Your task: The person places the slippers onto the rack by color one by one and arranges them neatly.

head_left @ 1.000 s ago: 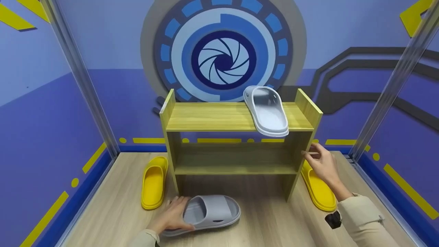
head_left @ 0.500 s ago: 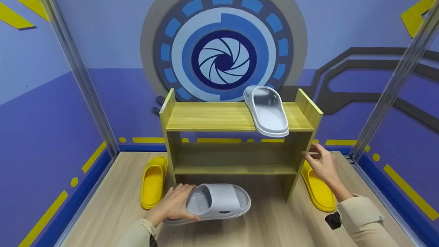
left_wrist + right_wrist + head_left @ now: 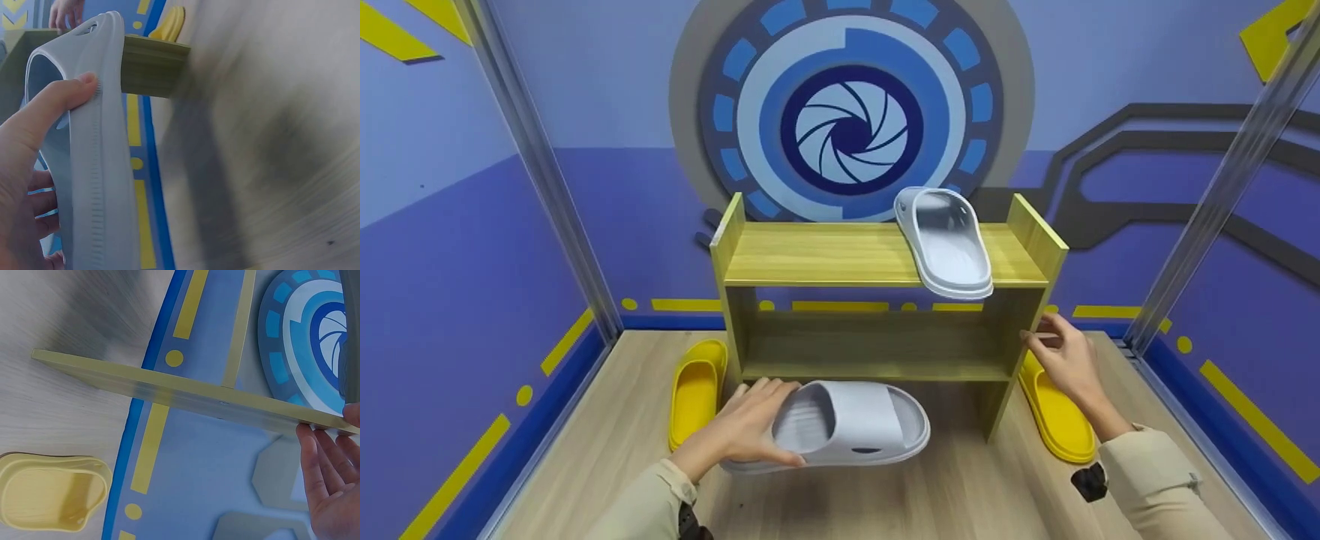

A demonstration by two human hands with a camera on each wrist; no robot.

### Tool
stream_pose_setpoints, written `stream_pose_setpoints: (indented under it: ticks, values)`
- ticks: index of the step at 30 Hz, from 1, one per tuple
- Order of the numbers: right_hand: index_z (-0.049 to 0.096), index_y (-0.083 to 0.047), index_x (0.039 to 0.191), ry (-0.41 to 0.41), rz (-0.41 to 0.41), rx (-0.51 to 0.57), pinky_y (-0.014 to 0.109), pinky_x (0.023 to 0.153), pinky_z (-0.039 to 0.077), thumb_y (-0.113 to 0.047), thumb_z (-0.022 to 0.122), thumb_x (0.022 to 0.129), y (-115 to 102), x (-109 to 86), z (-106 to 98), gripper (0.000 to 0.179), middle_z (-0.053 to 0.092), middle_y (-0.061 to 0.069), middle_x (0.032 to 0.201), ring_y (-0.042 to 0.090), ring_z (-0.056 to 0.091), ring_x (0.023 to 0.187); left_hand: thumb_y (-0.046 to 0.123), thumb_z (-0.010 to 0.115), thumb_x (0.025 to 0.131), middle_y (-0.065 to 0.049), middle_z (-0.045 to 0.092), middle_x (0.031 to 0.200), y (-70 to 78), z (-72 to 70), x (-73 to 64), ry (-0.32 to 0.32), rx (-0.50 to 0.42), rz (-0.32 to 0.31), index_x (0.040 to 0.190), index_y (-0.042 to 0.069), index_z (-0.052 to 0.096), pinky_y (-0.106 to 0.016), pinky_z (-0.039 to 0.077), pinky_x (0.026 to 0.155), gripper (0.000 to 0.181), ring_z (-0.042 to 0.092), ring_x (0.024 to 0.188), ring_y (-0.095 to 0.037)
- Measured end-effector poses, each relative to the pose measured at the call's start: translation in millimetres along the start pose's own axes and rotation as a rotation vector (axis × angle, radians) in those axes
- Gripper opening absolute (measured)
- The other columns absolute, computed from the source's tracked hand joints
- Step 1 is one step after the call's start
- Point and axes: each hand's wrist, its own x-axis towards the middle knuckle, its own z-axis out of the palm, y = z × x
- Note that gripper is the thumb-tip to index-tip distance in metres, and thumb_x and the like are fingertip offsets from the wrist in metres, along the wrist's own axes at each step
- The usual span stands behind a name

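Observation:
My left hand (image 3: pixel 751 433) grips a grey slipper (image 3: pixel 851 426) by its heel end and holds it off the floor, in front of the bottom of a wooden shelf rack (image 3: pixel 877 259). In the left wrist view the thumb (image 3: pixel 53 104) presses the slipper's sole edge (image 3: pixel 98 169). My right hand (image 3: pixel 1061 352) rests with straight fingers on the rack's right side panel (image 3: pixel 185 391); the right wrist view shows its fingers (image 3: pixel 329 472) flat against the panel's edge. A second grey slipper (image 3: pixel 949 244) lies on the top shelf, right side.
One yellow slipper (image 3: pixel 695 390) lies on the wooden floor left of the rack, another (image 3: pixel 1061 416) lies right of it, under my right hand. Blue walls and metal posts (image 3: pixel 540 165) close in the space on three sides.
My left hand has lifted the grey slipper off the floor and carried it up and to the right, closer to the rack. The right hand has stayed on the side panel.

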Motion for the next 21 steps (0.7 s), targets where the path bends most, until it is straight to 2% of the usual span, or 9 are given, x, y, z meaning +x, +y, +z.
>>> stream_pose_setpoints:
  ticks: [6,10,14,21]
  values:
    - [0.055,0.0,0.114,-0.003,-0.001,-0.008,0.039,0.068,0.048,-0.019,0.061,0.084,-0.1,-0.5,-0.4,0.036,0.061,0.018,0.098,0.03,0.061,0.079,0.07,0.062,0.056,-0.005,0.049,0.114,11.2,-25.3,5.4,0.016,0.038,0.031,0.127,0.009,0.041,-0.046,0.032,0.083,0.095,0.041,0.099,-0.02]
    - [0.055,0.002,0.113,-0.005,-0.018,0.022,0.026,0.066,0.049,-0.015,0.061,0.083,0.2,0.4,0.7,0.035,0.061,0.018,0.097,0.029,0.061,0.079,0.07,0.061,0.058,-0.004,0.05,0.112,18.8,-45.3,9.0,0.025,0.067,0.056,0.127,0.008,0.042,-0.038,0.033,0.076,0.095,0.041,0.096,-0.018]
    - [0.054,0.004,0.111,-0.009,-0.04,0.055,0.013,0.065,0.044,-0.012,0.061,0.083,-0.2,0.9,1.3,0.034,0.06,0.018,0.097,0.028,0.06,0.08,0.07,0.059,0.058,-0.004,0.05,0.111,26.1,-64.8,11.8,0.034,0.085,0.068,0.126,0.007,0.042,-0.034,0.034,0.072,0.094,0.041,0.094,-0.018]
    - [0.055,0.003,0.111,-0.005,-0.043,0.035,0.015,0.066,0.045,-0.013,0.061,0.083,1.0,0.7,0.4,0.034,0.06,0.018,0.097,0.028,0.06,0.081,0.071,0.059,0.059,-0.004,0.051,0.111,34.8,-95.5,14.7,0.047,0.118,0.076,0.127,0.007,0.042,-0.031,0.033,0.07,0.095,0.042,0.092,-0.016]
